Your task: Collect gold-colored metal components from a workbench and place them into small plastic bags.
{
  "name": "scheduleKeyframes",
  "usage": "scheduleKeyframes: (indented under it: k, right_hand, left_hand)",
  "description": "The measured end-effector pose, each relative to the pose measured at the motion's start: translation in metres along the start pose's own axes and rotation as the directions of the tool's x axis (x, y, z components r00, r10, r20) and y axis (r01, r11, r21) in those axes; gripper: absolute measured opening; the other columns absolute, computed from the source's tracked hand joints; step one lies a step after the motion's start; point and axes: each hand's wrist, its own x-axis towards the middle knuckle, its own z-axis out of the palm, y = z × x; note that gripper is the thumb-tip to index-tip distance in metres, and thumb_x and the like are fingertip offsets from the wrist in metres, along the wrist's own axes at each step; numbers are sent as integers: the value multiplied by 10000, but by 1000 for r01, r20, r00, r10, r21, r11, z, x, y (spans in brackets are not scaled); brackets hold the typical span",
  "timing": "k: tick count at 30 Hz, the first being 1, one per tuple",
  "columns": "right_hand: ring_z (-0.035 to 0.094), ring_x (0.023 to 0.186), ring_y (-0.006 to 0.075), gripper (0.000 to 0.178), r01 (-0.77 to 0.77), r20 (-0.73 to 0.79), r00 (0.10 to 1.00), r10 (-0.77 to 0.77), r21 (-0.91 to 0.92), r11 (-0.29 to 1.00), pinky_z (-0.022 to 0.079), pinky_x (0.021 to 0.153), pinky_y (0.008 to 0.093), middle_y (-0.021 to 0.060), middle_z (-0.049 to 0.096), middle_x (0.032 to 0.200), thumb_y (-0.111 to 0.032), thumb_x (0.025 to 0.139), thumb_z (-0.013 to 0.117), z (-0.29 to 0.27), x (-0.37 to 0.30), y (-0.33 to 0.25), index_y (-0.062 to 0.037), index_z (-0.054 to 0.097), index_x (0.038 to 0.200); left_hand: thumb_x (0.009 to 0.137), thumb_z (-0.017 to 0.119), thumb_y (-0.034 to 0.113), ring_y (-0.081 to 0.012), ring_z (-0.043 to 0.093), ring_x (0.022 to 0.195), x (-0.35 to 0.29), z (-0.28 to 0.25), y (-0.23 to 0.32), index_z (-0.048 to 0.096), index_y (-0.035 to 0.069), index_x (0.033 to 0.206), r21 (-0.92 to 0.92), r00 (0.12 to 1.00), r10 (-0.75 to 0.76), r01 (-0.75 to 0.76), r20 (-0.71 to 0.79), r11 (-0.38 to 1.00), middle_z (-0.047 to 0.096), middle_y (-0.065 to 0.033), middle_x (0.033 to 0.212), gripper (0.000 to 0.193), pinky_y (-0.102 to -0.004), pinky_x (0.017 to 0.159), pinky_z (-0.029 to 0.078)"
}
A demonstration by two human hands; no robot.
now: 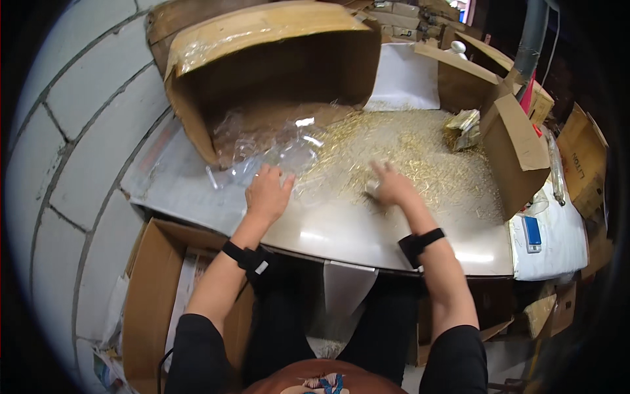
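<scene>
Many gold-coloured pieces: strewn across the tabletop
Left hand: thumb and fingers parted, just beside clear plastic items
Right hand: at their near edge, grip too blurred to judge

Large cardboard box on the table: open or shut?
Open. The large cardboard box shows its dark interior, with clear plastic pieces at its mouth.

And there on the far right, a brown cardboard carton shows one short row of dark capital lettering, slanting downward! Elsewhere, any markings are too small or blurred to read.
</scene>
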Motion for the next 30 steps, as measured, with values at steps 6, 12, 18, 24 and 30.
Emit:
scheduleKeyframes:
  k: [6, 12, 18, 24, 30]
  right_hand:
    - [341, 1315, 358, 606, 57, 104, 994, -40, -162, 985, 311, 1062, 440, 227, 329, 1424, -230, 857, 544, 25, -11, -1, -66, 313, 1393]
    - [301, 1338, 350, 538, 9, -69, 997, 21, 403, 915, 251, 1101, 379, 228, 310, 1437, -214, 891, 514, 33, -77, 45, -4, 362, 1362]
    - [171, 1394, 326, 599, 19, -251, 967, 41, 234, 972, 157, 1121, 475, 186, 218, 1491, -401, 941, 402, 73, -71, -10, -83, 273, 1432]
    - [110, 1395, 379, 655, -167, -142, 973, 181, 105, 980, 117, 1118, 511, 156, 159, 1517, -459, 929, 402, 54, -74, -8, -80, 249, 1440]
    - [169, 1378, 393, 611, -28, -242, 965, 103, 297, 955, 183, 1116, 453, 229, 226, 1474, -354, 916, 476, 74, -70, -10, 9, 325, 1384]
  left_hand:
    - [822, 585, 256, -344, 554, 971, 27, 41, 0, 620, 28, 886, 105, 996, -8, -1, 88, 994, 568, -141, 986, 240, -456, 788, 473]
    - [792, 564, 116, -323, 549, 892, -13, -7, 0, 599, 41, 764, 8, 953, 172, -176, -250, 984, 556, -109, 891, 87, -443, 731, 474]
    - [724, 673, 121, -315, 546, 881, -82, 7, 12, 615, 36, 811, -186, 874, 486, -477, 1, 859, 561, -112, 925, 135, -400, 765, 456]
    - [735, 727, 245, -323, 531, 962, -88, 23, 21, 616, 15, 880, -237, 995, 95, -100, -35, 966, 547, -110, 950, 294, -423, 793, 444]
    - [748, 708, 178, -311, 605, 820, -75, 49, 14, 541, -12, 866, -171, 995, -33, 48, 94, 984, 569, -123, 850, 278, -407, 709, 479]
